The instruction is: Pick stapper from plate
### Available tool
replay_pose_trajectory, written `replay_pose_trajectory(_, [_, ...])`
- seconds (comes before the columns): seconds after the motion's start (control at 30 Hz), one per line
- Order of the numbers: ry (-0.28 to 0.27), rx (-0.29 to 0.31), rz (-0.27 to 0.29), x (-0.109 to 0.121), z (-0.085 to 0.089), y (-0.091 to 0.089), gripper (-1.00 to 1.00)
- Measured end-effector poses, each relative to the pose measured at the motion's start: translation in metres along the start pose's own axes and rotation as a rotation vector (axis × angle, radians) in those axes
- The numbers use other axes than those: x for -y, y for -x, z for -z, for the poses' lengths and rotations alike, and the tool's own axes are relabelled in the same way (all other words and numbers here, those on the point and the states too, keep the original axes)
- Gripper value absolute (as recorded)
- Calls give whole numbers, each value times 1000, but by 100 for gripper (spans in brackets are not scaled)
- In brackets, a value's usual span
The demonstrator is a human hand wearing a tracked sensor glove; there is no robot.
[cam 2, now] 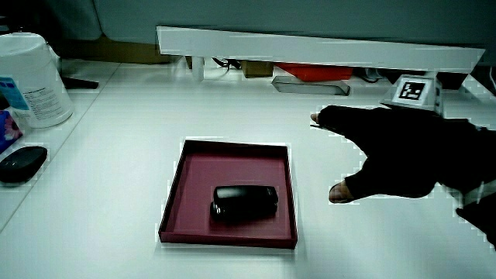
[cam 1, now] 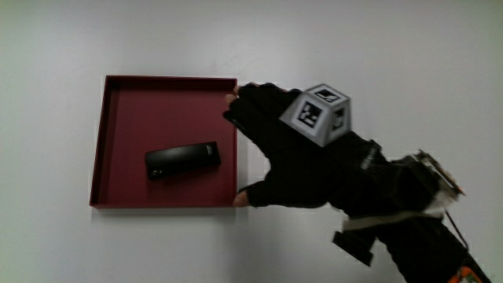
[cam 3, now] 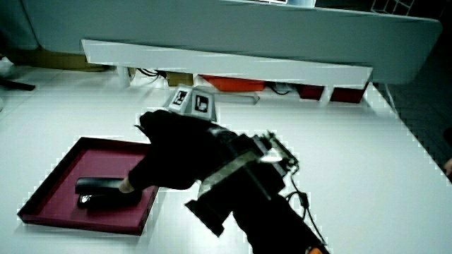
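Note:
A black stapler [cam 1: 182, 159] lies flat in a dark red square plate [cam 1: 100, 141] on the white table. The gloved hand [cam 1: 266, 151] hovers beside the plate, at the rim closest to the forearm, with fingers spread and thumb apart, holding nothing. Its fingertips just reach that rim and do not touch the stapler. In both side views the stapler [cam 2: 244, 201] [cam 3: 99, 190] rests in the half of the plate [cam 2: 174, 198] [cam 3: 49, 187] nearer the person. The hand [cam 2: 387, 151] [cam 3: 176, 152] carries the patterned cube [cam 1: 318, 114] on its back.
A low white partition [cam 2: 310, 46] [cam 3: 226, 60] runs along the table's edge farthest from the person, with red items under it. A white tub [cam 2: 27, 77] and a black mouse [cam 2: 21, 164] sit on an adjoining table surface beside the plate.

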Motion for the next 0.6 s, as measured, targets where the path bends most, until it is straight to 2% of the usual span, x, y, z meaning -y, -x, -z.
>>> replay_pose_trajectory(0.03, [-6,25,-21,-5,0,2,0])
replay_pose_trajectory(0.1, [12,18,3,-16,3,4,0])
replay_pose_trajectory(0.13, [-50,97,-45,-23,3,4,0])
replay_pose_trajectory(0.17, [-54,113,-25,-29,5,4,0])
replay_pose_trajectory(0.27, [-33,95,-25,-43,9,5,0])
replay_pose_trajectory(0.33, [-24,110,-4,-53,13,5,0])
replay_pose_trajectory(0.57, [8,94,52,-85,26,-9,0])
replay_pose_trajectory(0.6, [17,88,42,-88,27,-9,0])
